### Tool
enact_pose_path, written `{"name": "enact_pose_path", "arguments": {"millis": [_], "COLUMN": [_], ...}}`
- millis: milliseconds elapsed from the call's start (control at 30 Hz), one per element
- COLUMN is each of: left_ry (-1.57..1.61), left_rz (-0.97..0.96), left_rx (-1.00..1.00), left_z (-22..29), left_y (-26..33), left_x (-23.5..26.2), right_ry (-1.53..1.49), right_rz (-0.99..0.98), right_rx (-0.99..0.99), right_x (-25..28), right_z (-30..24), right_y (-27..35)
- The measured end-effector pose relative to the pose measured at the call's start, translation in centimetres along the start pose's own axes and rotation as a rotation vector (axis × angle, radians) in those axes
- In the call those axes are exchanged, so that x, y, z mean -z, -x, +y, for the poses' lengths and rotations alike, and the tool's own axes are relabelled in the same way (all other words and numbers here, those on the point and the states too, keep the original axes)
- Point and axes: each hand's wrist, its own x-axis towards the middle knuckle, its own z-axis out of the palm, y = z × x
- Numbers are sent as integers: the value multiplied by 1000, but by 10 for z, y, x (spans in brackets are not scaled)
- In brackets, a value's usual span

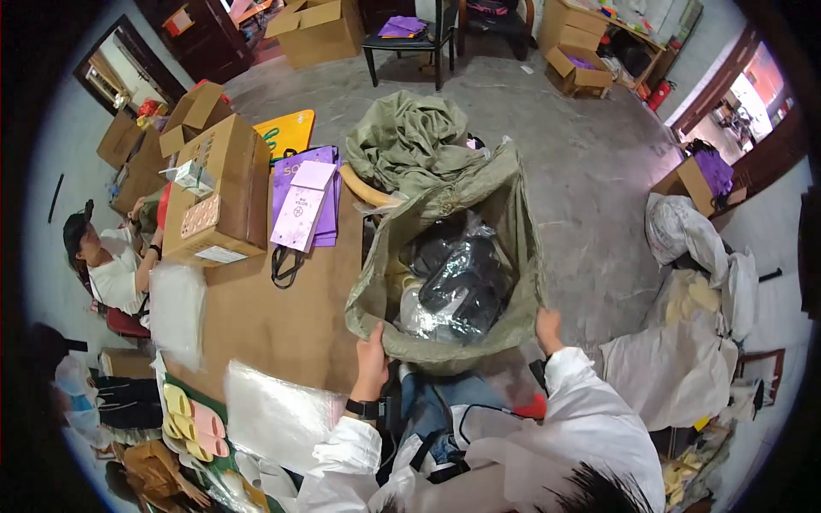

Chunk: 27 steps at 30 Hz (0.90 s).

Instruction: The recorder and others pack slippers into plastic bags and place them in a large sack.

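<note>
An olive-green woven sack [368, 295] is held with its mouth wide apart in front of me. My left hand [371, 357] is closed on the near left part of its rim. On the near right, my right hand [548, 326] grips the rim with its fingers wrapped round the edge. Shiny clear bags lie inside the sack, holding dark items that look like slippers [469, 286] and a paler pair [425, 315]. Their lower parts are hidden. Bunched green sack cloth [410, 141] rests just beyond the mouth, beside a curved wooden chair arm [363, 185].
The brown table [286, 321] at left bears a cardboard box [227, 188], purple bags [323, 209], and stacked clear plastic bags [274, 415]. Yellow and pink slippers [209, 427] lie nearer. Another person [115, 269] sits beyond the box. White sacks [676, 359] stand at right; a black chair [406, 43] stands ahead.
</note>
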Motion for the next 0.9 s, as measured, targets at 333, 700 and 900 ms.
{"name": "enact_pose_path", "arguments": {"millis": [333,700,900], "left_ry": [-30,116,-31], "left_rz": [44,100,142], "left_rx": [-28,-160,-201], "left_z": [3,5,-18], "left_y": [17,45,39], "left_x": [-5,6,8], "right_ry": [150,52,-119], "right_rz": [-210,-55,-138], "right_rx": [69,369,209], "right_x": [8,28,-12], "right_z": [-48,-62,-17], "right_y": [-26,-10,-32]}}
